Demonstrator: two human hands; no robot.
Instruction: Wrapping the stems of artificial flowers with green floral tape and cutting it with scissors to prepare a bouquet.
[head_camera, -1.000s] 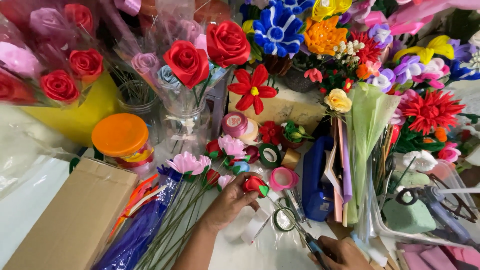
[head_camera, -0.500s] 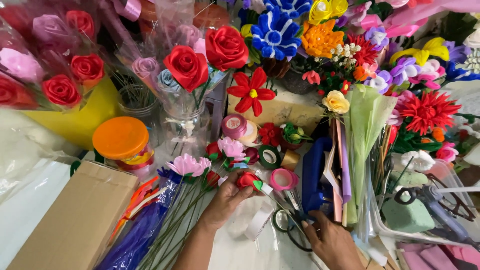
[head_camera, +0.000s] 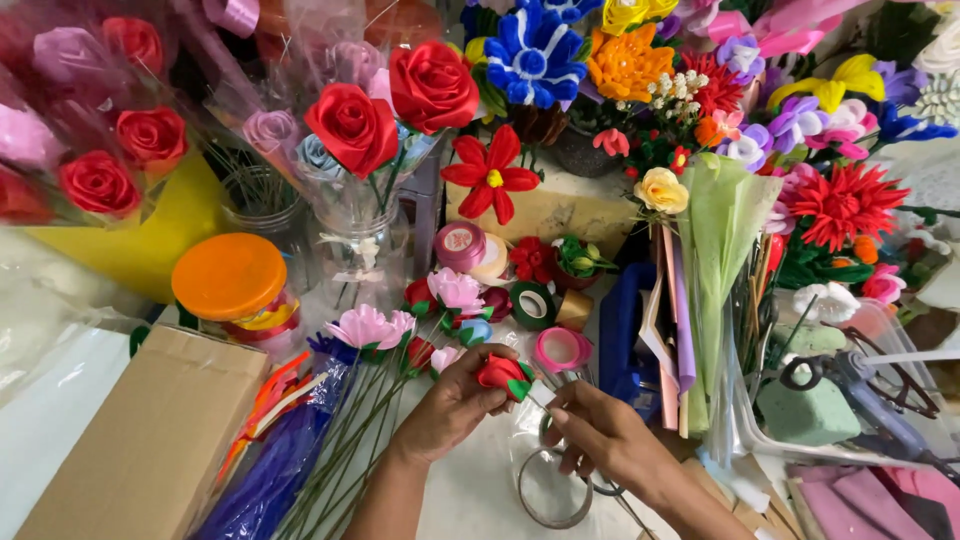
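While l. hand (head_camera: 450, 400) holds rosebud (head_camera: 502, 373), table (head_camera: 470, 500) looks cluttered w/ flowers.

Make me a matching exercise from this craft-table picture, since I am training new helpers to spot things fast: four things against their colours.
Things:
1. Jar lid
2. Rosebud in the left hand
3. Tape roll beside the right hand
4. Foam block

Colours:
A. Green
B. Pink
C. Orange
D. Red

Pairs: 1-C, 2-D, 3-B, 4-A
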